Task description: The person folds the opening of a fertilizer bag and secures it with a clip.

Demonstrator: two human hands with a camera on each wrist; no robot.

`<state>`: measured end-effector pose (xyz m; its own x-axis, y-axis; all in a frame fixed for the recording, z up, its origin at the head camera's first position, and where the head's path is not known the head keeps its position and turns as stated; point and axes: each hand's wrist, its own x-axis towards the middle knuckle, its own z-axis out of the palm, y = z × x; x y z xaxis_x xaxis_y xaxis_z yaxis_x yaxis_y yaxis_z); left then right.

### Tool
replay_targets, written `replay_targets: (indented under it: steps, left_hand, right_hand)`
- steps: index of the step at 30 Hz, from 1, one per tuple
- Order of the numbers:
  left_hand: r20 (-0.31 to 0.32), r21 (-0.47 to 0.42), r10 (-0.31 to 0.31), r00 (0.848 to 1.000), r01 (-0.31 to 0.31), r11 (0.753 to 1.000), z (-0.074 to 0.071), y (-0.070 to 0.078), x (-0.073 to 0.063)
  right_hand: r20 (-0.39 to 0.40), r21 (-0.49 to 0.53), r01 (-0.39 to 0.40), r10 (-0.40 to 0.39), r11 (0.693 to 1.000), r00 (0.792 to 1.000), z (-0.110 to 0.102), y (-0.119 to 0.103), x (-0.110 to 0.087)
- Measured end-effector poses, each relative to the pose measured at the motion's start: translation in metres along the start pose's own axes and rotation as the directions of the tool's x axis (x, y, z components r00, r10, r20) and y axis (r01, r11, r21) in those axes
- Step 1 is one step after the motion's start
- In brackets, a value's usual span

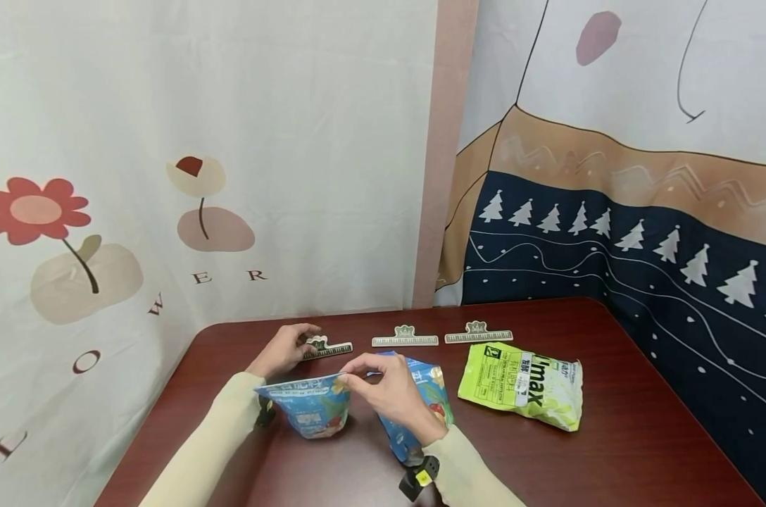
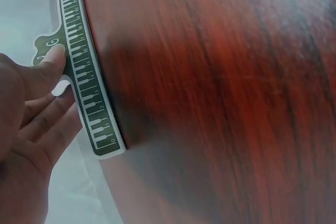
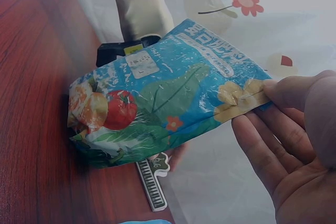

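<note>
left hand (image 1: 281, 351) pinching a piano-key clip (image 2: 88, 72) (thumb right on it), right hand (image 1: 392, 391) gripping a blue bag (image 1: 310, 410) by one corner

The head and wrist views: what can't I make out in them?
Head view: the middle of the blue printed plastic pouch behind the right hand, which covers it.
Head view: fine print on the lime-green plastic bag, too small.
Left wrist view: part of the dark-green piano-key clip, under the left hand's thumb.
Right wrist view: a blue sliver, cut off by the bottom edge.

Light is even; the desk (image 1: 332, 472) shines toward its near edge, glints speckle the blue bag (image 3: 157, 93), wrist views look hazy.
</note>
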<state>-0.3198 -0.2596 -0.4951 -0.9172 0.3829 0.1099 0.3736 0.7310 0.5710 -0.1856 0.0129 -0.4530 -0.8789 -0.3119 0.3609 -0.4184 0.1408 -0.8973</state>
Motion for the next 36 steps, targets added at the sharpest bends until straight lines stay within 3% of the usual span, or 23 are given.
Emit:
replay_targets:
  steps: [7,21,29,36]
  left_hand:
    - [-0.034,-0.041,-0.055,0.998,0.054,0.998,-0.001,0.002,-0.005]
    - [-0.077,-0.106,-0.113,0.991,0.104,0.989,-0.014,0.006,-0.02]
    - [-0.146,-0.148,-0.123,0.982,0.101,0.984,-0.022,0.008,-0.029]
    - [-0.225,-0.132,-0.123,0.966,0.095,0.987,-0.033,0.009,-0.04]
  right_hand:
    - [-0.001,0.008,0.0,0.0,1.0,1.0,0.0,0.0,-0.001]
    - [0.003,0.0,0.003,-0.003,1.0,1.0,0.0,0.0,0.0]
    - [0.0,0.007,0.013,-0.013,1.0,1.0,-0.001,0.0,-0.001]
    - [-0.003,0.002,0.022,-0.022,1.0,1.0,-0.001,0.0,-0.001]
